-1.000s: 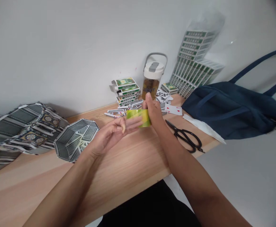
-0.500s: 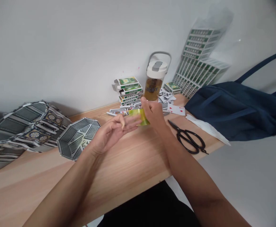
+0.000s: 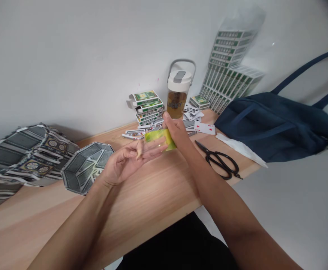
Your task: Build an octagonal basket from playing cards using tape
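"LUCKY" on bottle (image 3: 178, 93); red hearts on card (image 3: 205, 128).

Yellow-green, perhaps patched with yellow (blurred), on the held piece (image 3: 156, 134). Pale pinkish-brown wood grain across the table (image 3: 152, 195). Green and white on the stacked card boxes (image 3: 147, 98); red hearts on white on the playing card (image 3: 204, 128). Black on the scissors (image 3: 208, 152), navy on the bag (image 3: 273, 127). White over amber on the bottle (image 3: 177, 99). Grey with white bands on the octagonal tray (image 3: 81, 168); cream rosettes on dark squares on the basket (image 3: 40, 167).
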`<state>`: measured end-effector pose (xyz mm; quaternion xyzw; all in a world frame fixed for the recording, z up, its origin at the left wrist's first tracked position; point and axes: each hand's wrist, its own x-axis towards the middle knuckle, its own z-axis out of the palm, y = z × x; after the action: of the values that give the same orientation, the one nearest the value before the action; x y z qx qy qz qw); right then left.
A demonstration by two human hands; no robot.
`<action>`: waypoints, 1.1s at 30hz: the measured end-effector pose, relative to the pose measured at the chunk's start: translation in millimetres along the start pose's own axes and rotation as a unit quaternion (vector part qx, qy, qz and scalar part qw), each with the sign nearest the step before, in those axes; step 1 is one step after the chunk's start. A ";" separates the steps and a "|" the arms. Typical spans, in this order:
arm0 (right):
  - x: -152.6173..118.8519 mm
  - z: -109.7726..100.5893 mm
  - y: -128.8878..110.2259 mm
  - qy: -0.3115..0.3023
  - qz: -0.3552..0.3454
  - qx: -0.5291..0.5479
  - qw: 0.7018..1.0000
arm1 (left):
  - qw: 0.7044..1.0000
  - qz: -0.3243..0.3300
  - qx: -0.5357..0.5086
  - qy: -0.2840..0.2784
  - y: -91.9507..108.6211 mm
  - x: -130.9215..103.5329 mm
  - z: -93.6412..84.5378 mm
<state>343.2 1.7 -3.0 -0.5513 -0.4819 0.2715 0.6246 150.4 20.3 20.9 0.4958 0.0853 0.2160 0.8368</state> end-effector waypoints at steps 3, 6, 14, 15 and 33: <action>0.5 0.0 1.5 0.012 -0.017 -0.017 1.000 | 1.000 0.000 0.004 0.006 2.1 0.5 2.2; 0.8 0.4 3.6 0.052 -0.053 -0.048 0.996 | 1.000 0.004 0.022 0.010 4.2 0.4 3.7; -3.4 1.4 7.8 0.095 -0.107 -0.182 0.973 | 0.985 -0.024 0.171 0.026 10.4 -8.0 4.3; -3.2 0.6 8.2 0.089 -0.110 -0.188 0.972 | 0.981 -0.028 0.188 0.028 12.0 -9.4 5.3; -45.3 -22.7 7.3 0.061 -0.170 -0.346 0.921 | 0.895 -0.047 0.430 -0.108 19.3 -20.0 24.7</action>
<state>347.5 -45.7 -22.0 -0.6581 -0.5930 -0.0567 0.4605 136.0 -0.2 48.4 0.8226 0.1023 0.0641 0.5556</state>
